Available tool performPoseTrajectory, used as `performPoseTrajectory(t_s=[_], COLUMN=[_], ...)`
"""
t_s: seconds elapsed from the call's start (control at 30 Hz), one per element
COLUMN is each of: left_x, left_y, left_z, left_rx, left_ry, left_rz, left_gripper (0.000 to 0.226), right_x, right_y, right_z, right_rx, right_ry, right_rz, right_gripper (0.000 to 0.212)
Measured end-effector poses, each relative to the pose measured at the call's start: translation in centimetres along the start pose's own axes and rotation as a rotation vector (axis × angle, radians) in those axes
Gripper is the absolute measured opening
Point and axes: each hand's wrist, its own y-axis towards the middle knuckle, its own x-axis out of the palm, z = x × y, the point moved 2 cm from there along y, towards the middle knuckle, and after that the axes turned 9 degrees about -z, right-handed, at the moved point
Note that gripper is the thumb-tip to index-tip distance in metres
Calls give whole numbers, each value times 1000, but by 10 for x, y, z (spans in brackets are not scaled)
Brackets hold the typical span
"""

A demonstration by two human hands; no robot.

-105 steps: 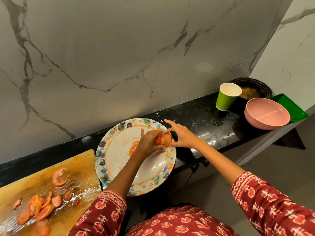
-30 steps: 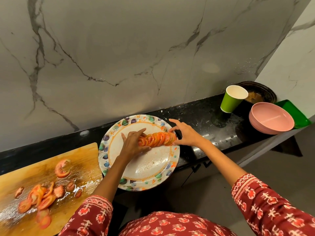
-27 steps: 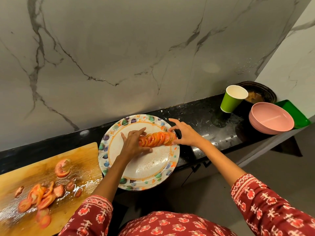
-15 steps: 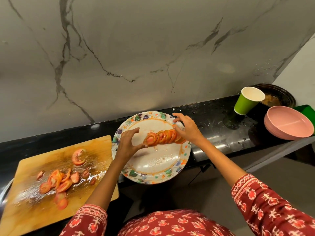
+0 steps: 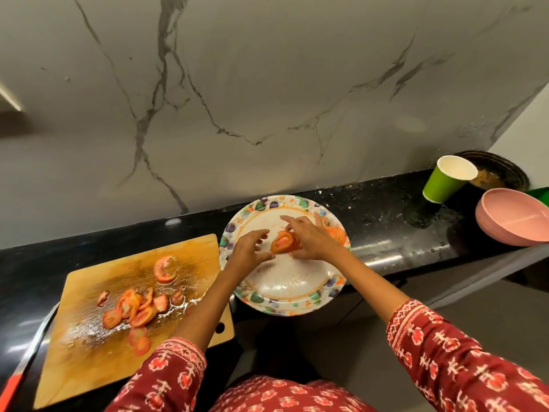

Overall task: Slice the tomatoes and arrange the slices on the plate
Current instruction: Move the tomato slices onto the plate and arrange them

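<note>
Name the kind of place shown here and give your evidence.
Most likely a home kitchen: a black stone counter against a marble-look wall, a wooden cutting board with tomato slices, and a patterned plate.

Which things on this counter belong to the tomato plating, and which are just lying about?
In the job: plate; tomato slices on it; left hand; right hand; cutting board; loose slices on the board.

Lying about: green cup; pink bowl; dark dish behind the cup.
</note>
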Motion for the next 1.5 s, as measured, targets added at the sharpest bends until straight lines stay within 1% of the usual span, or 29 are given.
performPoseTrajectory(t_s=[0.17,0.3,0.47,0.67,0.93,1.3,1.4,1.5], left_x=[13,19,20,23,31,30,28,27], left_y=[21,26,28,30,36,36,35,37], left_z=[12,11,8,9,17,15,12,14], left_rx=[11,9,2,7,26,17,-1,-7], left_ry=[114,110,81,65,83,87,85,95], left_rz=[-83,-40,-10,3,-12,-15,2,-48], left_gripper=[67,57,54,54,54,54,57,65], right_x=[-6,-9,-15,-21,-25,-12,-17,-18], right_y=[6,4,3,3,-6,4,3,3], right_z=[3,8,11,16,29,23,25,24], right_rx=[34,19,-15,-21,2,0,-2,13], right_ry=[22,131,220,225,242,242,242,209], right_rz=[-45,-41,-31,-42,-3,-26,-25,-62], right_gripper=[91,90,92,94,97,99,101,104])
